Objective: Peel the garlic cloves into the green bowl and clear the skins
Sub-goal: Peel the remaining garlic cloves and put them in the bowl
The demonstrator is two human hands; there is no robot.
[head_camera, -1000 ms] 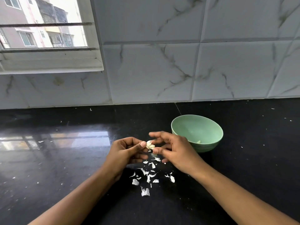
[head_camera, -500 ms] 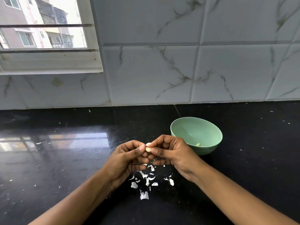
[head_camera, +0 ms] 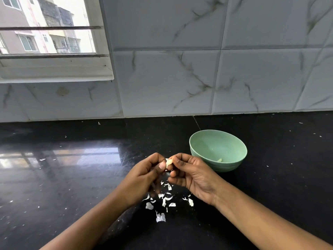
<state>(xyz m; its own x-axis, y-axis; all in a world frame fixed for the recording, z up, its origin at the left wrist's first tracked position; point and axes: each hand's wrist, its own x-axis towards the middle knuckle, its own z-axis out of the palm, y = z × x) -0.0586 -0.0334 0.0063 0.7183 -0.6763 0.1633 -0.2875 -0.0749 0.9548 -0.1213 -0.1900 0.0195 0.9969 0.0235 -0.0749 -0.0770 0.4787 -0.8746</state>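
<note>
Black counter [head_camera: 72, 177] lay under fallen skins [head_camera: 166, 200]; my left hand [head_camera: 144, 179] and right hand [head_camera: 192, 175] pinched one garlic clove [head_camera: 169, 162] beside the green bowl [head_camera: 234, 164], mid-peel; dropping it in seemed next.

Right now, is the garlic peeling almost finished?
Hard to say. One pale clove already lies in the green bowl. Both the left hand and right hand pinch another garlic clove. The skins on the counter aren't cleared yet.

Left hand [head_camera: 144, 177]: bare, wearing no ring or glove, thumbnail showing pale and short.
Right hand [head_camera: 194, 175]: bare, unadorned.
Forearms: showing no sleeves, no watch.
</note>
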